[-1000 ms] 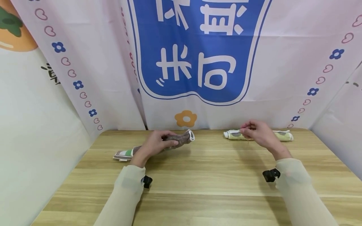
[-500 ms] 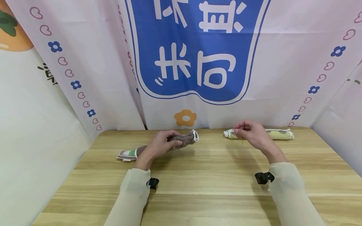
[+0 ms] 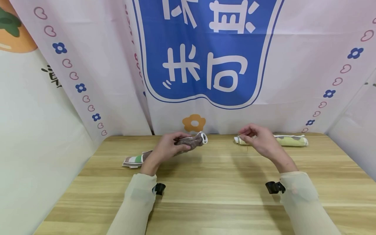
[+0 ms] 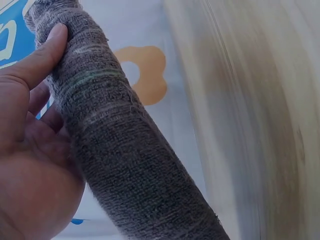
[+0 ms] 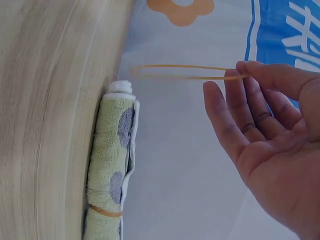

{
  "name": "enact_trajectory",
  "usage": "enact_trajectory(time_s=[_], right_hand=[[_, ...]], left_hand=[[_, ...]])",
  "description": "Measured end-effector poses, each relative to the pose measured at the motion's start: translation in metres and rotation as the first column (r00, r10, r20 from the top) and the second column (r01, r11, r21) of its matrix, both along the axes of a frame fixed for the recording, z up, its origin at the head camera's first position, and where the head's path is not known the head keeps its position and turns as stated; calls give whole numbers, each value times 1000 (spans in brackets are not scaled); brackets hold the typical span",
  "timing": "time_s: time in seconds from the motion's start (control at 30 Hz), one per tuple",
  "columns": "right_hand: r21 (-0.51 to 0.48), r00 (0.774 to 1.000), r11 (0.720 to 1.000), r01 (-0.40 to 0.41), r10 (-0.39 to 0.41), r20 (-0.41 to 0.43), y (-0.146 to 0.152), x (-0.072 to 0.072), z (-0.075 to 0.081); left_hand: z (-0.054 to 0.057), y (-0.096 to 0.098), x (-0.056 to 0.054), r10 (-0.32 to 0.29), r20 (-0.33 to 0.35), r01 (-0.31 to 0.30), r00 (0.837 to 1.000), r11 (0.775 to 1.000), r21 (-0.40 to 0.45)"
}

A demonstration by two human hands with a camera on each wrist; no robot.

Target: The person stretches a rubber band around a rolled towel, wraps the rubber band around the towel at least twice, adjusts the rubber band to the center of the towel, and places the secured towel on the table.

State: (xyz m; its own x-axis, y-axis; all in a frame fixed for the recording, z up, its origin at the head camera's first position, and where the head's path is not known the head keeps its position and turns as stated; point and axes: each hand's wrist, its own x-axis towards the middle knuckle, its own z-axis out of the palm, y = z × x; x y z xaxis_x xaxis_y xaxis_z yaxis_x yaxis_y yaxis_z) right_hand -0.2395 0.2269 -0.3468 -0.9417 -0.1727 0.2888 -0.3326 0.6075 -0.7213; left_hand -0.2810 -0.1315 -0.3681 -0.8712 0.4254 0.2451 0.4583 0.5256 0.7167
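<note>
My left hand [image 3: 165,147] grips a rolled brown towel [image 3: 192,142] around its middle. The towel's white-edged end tips up to the right, while its striped end lies low at the left. In the left wrist view the thumb [image 4: 42,57] presses along the brown terry roll. A thin yellowish rubber band [image 5: 180,66] is pinched between thumb and fingertips of my right hand [image 3: 261,142], its loop stretching out sideways. Just beyond that hand lies a rolled yellow-green towel [image 3: 290,141] with grey spots, partly hidden by it. Another rubber band [image 5: 106,212] circles this roll.
The wooden table [image 3: 199,195] ends at the back against a hanging printed cloth [image 3: 117,65] with a blue panel. White cloth walls close in the left and right sides. Black straps [image 3: 274,187] sit at the cuffs.
My right hand has moved left along the yellow-green towel toward its left end, carrying the rubber band. My left hand and the brown towel have shifted slightly right.
</note>
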Motion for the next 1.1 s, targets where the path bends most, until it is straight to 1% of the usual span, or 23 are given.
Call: enact_trajectory(time_s=[0.1, 0.37, 0.5, 0.6, 0.7, 0.87, 1.1], right_hand=[[22, 999, 1000, -2, 3, -42, -3, 0, 1], [27, 991, 1000, 12, -8, -133, -13, 1, 2], [62, 990, 997, 44, -35, -134, -17, 2, 1], [83, 990, 995, 52, -40, -134, -19, 2, 0], [88, 991, 996, 34, -22, -134, -22, 2, -1], [79, 989, 997, 4, 8, -150, -29, 3, 0], [70, 984, 997, -20, 32, -174, -39, 5, 0]], left_hand=[[1, 4, 2, -4, -3, 4, 1000, 1000, 2], [1, 13, 5, -15, -29, 15, 999, 1000, 1], [0, 18, 7, -34, -26, 34, 999, 999, 5], [0, 22, 9, -54, -32, 54, 998, 999, -5], [-2, 25, 10, -86, -36, 86, 996, 996, -4], [-1, 31, 12, -143, -31, 143, 989, 990, -1], [0, 39, 16, -150, 5, 150, 989, 988, 22]])
